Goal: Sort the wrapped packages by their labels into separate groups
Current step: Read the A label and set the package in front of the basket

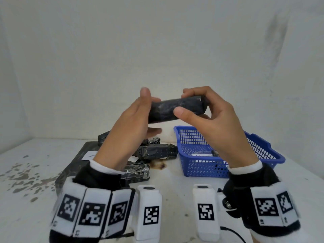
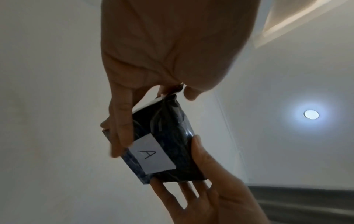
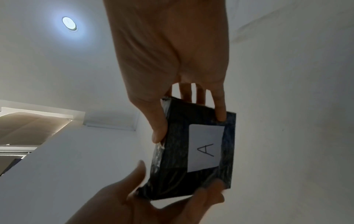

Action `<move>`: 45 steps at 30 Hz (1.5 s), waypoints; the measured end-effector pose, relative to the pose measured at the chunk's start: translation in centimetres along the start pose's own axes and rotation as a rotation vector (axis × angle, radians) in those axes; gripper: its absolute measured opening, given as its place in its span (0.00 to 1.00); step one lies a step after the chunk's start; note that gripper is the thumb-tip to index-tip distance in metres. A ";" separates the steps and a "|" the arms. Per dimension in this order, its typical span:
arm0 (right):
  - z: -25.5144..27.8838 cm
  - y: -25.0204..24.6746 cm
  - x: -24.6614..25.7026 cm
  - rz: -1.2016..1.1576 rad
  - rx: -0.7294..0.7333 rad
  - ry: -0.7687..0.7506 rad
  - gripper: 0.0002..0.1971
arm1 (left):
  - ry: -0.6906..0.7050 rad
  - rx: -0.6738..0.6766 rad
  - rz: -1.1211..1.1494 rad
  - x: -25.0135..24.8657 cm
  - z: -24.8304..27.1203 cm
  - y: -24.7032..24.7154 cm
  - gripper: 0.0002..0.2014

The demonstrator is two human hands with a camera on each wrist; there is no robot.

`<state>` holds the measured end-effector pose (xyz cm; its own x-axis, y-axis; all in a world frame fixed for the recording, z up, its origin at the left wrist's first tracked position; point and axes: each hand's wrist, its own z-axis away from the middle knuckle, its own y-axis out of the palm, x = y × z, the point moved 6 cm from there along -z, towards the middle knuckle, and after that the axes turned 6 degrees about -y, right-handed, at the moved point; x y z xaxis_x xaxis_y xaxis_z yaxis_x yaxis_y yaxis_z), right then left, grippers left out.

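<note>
White table (image 1: 175, 186) seen, surface worn. Grey-green spots (image 1: 26, 179) scattered on left part of table. Brown stain (image 1: 158, 165) found near table middle. Dark flat mat (image 1: 77, 160) laid on table at left of middle. Black cable (image 1: 233, 233) seen at near edge of table. Plain white wall (image 1: 157, 50) behind table; faint dark smudge (image 1: 277, 34) marked on wall at upper right. Round ceiling lamp (image 2: 311, 114) lit, seen in both wrist views (image 3: 69, 23).
</note>
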<state>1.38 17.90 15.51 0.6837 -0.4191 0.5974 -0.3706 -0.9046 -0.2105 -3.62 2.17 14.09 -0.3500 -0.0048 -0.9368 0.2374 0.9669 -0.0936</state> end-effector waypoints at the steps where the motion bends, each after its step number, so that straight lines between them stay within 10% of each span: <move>1: 0.0 0.0 0.0 0.002 0.013 0.011 0.11 | -0.020 0.005 0.066 0.0 0.0 -0.1 0.19; 4: -0.2 -0.1 -0.6 0.007 0.021 0.070 0.15 | -0.012 -0.008 0.187 -0.1 -0.1 -0.8 0.07; 11: -0.1 -0.8 -1.1 -0.173 -0.035 0.219 0.43 | -0.004 0.015 0.154 -0.1 -0.1 -0.7 0.26; 45: 0.1 -0.5 -0.2 -0.138 0.086 0.170 0.41 | 0.114 0.032 0.080 -0.3 -0.1 -0.9 0.29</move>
<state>1.43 18.40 15.43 0.6055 -0.2784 0.7455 -0.2213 -0.9588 -0.1783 -3.77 1.28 14.51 -0.4290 0.1030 -0.8974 0.2967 0.9544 -0.0323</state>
